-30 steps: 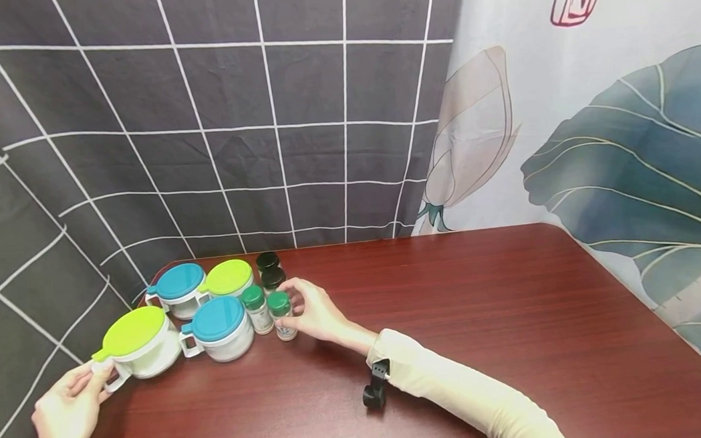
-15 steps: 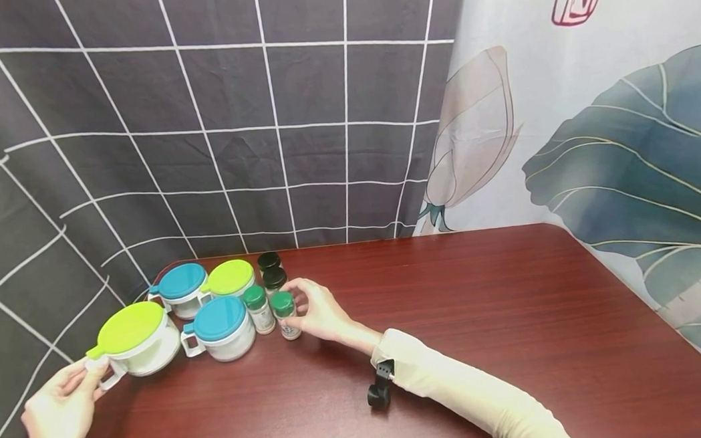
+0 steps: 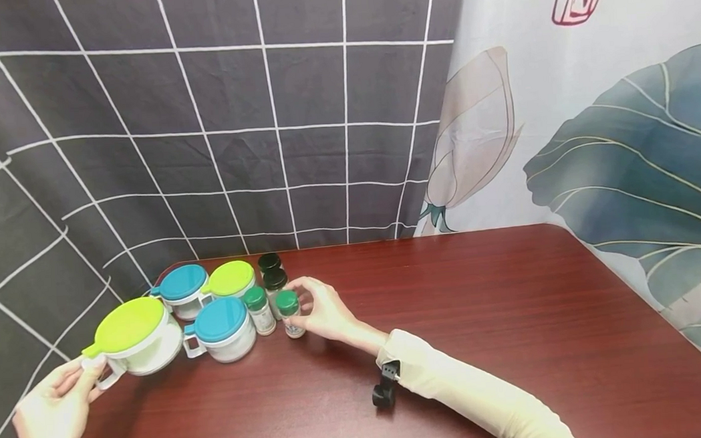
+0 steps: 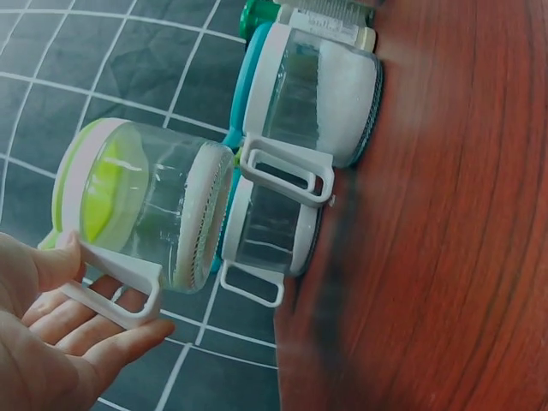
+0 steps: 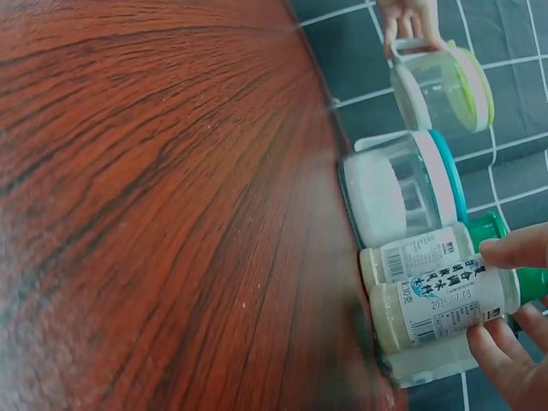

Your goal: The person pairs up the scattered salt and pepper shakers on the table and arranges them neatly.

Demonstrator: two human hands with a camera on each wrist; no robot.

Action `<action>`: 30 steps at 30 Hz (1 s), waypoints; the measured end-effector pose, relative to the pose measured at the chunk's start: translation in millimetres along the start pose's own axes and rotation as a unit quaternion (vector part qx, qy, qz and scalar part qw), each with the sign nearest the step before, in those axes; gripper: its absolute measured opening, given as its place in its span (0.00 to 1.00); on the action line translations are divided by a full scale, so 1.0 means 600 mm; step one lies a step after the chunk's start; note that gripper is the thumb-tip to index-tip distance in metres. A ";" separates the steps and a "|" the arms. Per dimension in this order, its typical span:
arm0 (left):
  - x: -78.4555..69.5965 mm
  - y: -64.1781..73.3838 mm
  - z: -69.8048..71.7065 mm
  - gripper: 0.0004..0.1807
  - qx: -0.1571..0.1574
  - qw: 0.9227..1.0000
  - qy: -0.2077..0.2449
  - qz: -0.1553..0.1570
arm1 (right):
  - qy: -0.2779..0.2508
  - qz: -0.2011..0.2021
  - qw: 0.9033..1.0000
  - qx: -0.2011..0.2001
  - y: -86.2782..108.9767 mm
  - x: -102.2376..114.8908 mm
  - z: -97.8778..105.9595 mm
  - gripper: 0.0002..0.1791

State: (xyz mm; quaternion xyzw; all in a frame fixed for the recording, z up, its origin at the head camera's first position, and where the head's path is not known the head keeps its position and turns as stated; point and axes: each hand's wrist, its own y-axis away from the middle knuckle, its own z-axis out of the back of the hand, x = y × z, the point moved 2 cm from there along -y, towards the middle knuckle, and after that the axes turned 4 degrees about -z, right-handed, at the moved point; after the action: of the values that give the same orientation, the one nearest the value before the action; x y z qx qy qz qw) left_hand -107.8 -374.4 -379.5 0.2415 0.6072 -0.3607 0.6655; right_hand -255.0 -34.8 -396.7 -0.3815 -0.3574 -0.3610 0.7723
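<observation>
I see the left hand (image 3: 54, 417) grip the handle (image 4: 128, 265) of the front lime jar (image 3: 133, 336), which is raised above the table (image 3: 452, 306). The right hand (image 3: 327, 313) pinches the front green shaker (image 3: 289, 311), thumb near, fingers far; I cannot tell if its base touches down. Just beside stands the other green shaker (image 3: 260, 312); behind are two black shakers (image 3: 275, 280). The near blue jar (image 3: 222, 326) stands between both held items; the far blue jar (image 3: 184, 284) and rear lime jar (image 3: 231, 278) stand behind it. Count: four jars, four shakers.
</observation>
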 end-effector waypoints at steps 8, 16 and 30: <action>-0.010 0.007 0.006 0.16 0.001 0.999 -0.040 -0.013 | -0.007 0.006 1.000 -0.005 0.005 0.002 0.007 0.25; -0.017 0.014 0.008 0.15 0.002 0.993 -0.112 -0.031 | -0.007 0.014 1.000 -0.009 0.008 -0.001 0.018 0.25; -0.035 0.038 0.003 0.15 0.018 0.985 -0.157 -0.062 | 0.001 0.021 1.000 -0.014 0.016 0.001 0.034 0.24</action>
State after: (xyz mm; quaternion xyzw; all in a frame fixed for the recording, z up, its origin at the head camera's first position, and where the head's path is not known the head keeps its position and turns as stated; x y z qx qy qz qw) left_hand -89.1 -357.6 -361.2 0.1556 0.5020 -0.4462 0.7244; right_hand -252.4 -13.5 -390.2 -0.3992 -0.3439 -0.3501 0.7744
